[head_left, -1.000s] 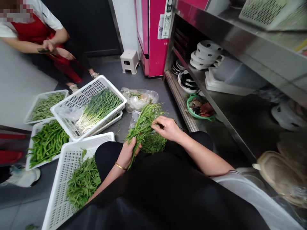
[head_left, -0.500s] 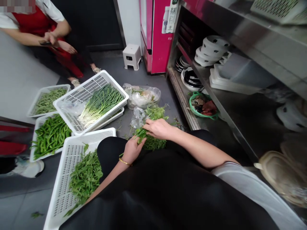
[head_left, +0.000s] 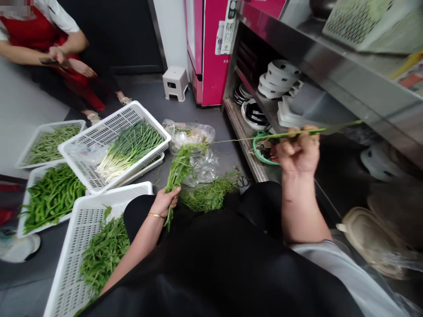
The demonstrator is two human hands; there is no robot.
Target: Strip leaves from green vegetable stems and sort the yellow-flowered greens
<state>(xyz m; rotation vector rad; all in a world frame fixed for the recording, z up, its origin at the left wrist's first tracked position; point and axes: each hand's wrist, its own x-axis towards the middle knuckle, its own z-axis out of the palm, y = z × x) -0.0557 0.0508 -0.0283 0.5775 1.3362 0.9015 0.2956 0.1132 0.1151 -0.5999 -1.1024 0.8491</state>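
Observation:
My left hand is closed round the stems of a bunch of leafy greens, held upright over my lap. My right hand is raised out to the right, fisted on one long thin green stalk that stretches back towards the bunch. A heap of green trimmings lies on the floor between my hands, beside a crumpled plastic bag.
White baskets to my left hold picked greens, green peppers, scallions and green beans. A person in a red apron sits at the far left. Steel shelving with plates, a green basket and a small stool are ahead.
My right hand left the bunch and swung up and to the right, drawing a long stalk out. My left hand lifted the bunch upright again.

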